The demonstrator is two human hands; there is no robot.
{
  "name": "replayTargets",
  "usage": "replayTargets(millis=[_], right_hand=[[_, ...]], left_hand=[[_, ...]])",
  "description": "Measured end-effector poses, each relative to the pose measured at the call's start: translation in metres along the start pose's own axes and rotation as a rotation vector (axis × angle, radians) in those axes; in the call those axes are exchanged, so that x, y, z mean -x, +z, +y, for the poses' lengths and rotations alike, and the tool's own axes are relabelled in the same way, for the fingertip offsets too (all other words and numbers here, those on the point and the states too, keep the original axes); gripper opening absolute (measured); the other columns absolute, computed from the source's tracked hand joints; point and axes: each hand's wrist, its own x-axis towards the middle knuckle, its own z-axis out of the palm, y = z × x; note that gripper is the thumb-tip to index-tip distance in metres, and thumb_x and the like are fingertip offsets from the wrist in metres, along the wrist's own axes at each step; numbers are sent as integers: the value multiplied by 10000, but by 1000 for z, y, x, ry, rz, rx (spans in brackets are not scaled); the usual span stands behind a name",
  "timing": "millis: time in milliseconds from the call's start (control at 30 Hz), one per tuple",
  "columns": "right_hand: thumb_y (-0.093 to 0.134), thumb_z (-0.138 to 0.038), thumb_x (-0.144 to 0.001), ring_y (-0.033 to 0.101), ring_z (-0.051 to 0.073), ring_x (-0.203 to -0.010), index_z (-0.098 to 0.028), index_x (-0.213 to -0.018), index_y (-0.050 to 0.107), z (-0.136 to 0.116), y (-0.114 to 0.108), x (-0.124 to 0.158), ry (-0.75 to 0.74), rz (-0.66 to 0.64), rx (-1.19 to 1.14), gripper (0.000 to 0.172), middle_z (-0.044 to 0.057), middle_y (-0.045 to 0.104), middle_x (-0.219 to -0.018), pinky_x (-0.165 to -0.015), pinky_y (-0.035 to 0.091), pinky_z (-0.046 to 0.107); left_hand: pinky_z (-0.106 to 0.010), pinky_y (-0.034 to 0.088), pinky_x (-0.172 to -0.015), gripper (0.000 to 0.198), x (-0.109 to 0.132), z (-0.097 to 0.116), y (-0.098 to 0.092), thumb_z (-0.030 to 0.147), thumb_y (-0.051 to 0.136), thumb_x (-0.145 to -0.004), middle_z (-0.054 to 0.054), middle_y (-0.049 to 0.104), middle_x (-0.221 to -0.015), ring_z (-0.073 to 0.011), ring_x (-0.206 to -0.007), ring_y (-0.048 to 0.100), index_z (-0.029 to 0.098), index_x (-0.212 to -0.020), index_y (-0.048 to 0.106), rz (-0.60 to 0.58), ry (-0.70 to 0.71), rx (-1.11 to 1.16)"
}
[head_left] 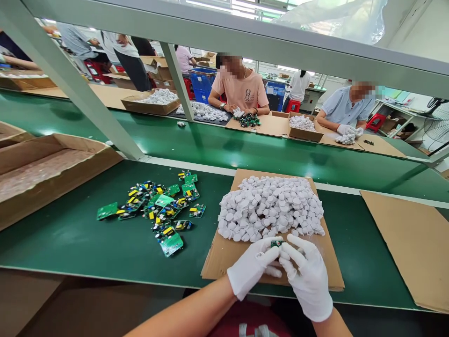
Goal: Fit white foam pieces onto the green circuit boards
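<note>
Both of my hands wear white gloves and meet above the near part of a cardboard sheet (224,255). My left hand (250,267) is closed, its thumb and fingers pinching a small green circuit board (277,243). Against the board's right side, my right hand (308,276) has its fingers bent together; anything white between them blends with the glove. Just beyond my hands, a heap of small white plastic pieces (270,206) covers the back of the sheet. To the left lies a loose pile of green circuit boards (164,201) with yellow and black components.
A shallow cardboard box (63,173) stands at the left on the green table (87,252). Another cardboard sheet (403,248) lies at the right. A metal frame (224,28) crosses overhead. Beyond it, co-workers sit at a green bench (210,145) with boxes of white pieces.
</note>
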Motion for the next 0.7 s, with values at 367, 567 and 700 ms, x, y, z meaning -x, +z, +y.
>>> replayTargets(millis=[367,567,700], right_hand=[[485,-312,-863,507,247,-1157,-224,-1330,395,-2,3,11,312,-202,-486,483,111,506,-1305,-920,477,411],[538,-353,-842,618,209,-976,-174,-1298,447,-6,8,10,573,-292,-645,498,92,634,-1143,-804,536,289],[499,-355,-862,647,176,-846,-159,-1279,476,-10,7,5,589,-307,-574,462,84,661,-1079,-721,546,244]], left_hand=[[-203,431,-530,351,-8,-8,0,439,675,-669,-14,534,-712,-77,-567,482,127,-785,563,14,21,42],[-232,465,-572,347,-3,-3,5,443,642,-699,-21,552,-720,-88,-578,524,131,-828,561,-42,-58,124],[-275,481,-626,334,-2,-6,3,444,630,-709,-9,528,-700,-102,-606,537,139,-812,538,-40,0,190]])
